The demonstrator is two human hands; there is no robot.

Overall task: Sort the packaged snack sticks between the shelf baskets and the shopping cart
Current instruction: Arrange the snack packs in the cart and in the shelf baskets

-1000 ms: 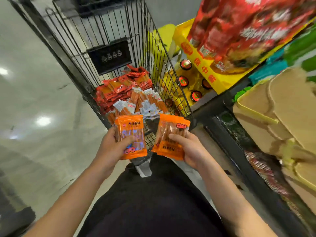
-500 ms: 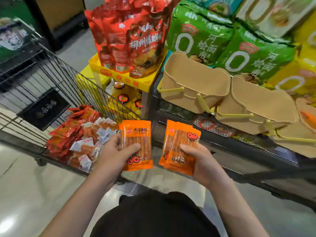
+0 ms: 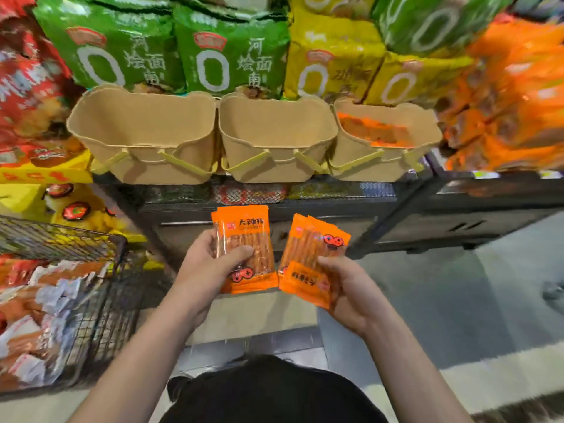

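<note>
Both hands (image 3: 210, 270) (image 3: 351, 288) grip snack packs (image 3: 244, 239) — several, prob.

even, bright store light from above. strong wide-angle bowing at edges. motion blur smears cart (image 3: 76, 300) and right-hand orange bags (image 3: 512, 96); centre fairly sharp. soft shadows.

I see bright orange packets (image 3: 244, 248) with dark lettering and red heart-like marks under my left thumb (image 3: 236, 254); the sticks inside show brownish orange through a clear panel. The packets (image 3: 311, 257) against my right fingers (image 3: 328, 264) carry the same orange and red marks. Beyond my fingertips stand three tan baskets (image 3: 143, 132) with yellow-green handles; the rightmost basket (image 3: 384, 166) holds orange. Behind them I see green bags (image 3: 113, 53) and yellow bags (image 3: 329, 62), each with a white ring. The cart (image 3: 100, 303) beside my left hand is black wire.
</note>
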